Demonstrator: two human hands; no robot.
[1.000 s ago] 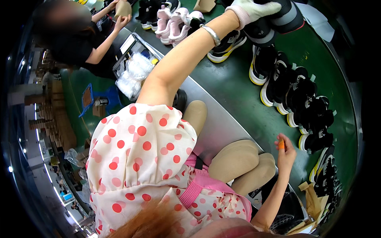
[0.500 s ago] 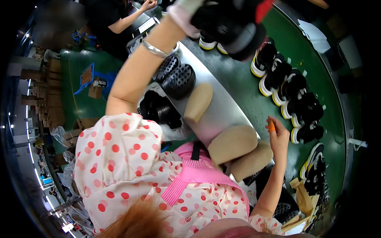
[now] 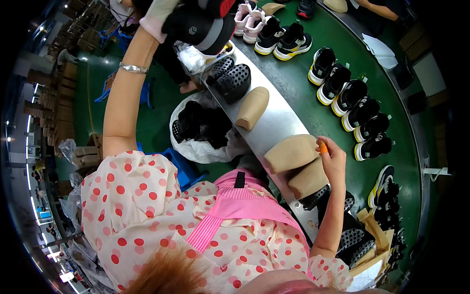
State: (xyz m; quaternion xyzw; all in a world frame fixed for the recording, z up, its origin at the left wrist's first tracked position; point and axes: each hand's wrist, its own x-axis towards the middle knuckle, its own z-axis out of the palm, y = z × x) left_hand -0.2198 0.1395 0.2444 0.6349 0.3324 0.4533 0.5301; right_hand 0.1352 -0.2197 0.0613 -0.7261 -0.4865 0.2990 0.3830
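Observation:
My left hand (image 3: 161, 22) wears a pale glove and is raised at the upper left. It is closed on a black shoe (image 3: 191, 29) with a grey band and a red part; the fingers are partly hidden behind it. My right hand (image 3: 333, 159), with an orange cover on one finger, is beside the end of a tan foot-shaped form (image 3: 292, 153). Its fingers are loosely bent and apart, with nothing seen between them. A second tan form (image 3: 308, 179) lies just below, and a third tan form (image 3: 253, 108) rests farther up the metal ledge (image 3: 281, 120).
Black shoes with white and yellow soles (image 3: 350, 98) stand in a row on the green table (image 3: 391, 103). Pink shoes (image 3: 253, 25) are at the far end. Black dotted forms (image 3: 234, 81) sit on the ledge. Below stands a white-lined container (image 3: 196, 156) of black pieces, beside a blue stool (image 3: 183, 169).
My left hand has swung left with the black shoe, uncovering the shoes at the far end. My right hand has moved slightly left, to the end of the tan form.

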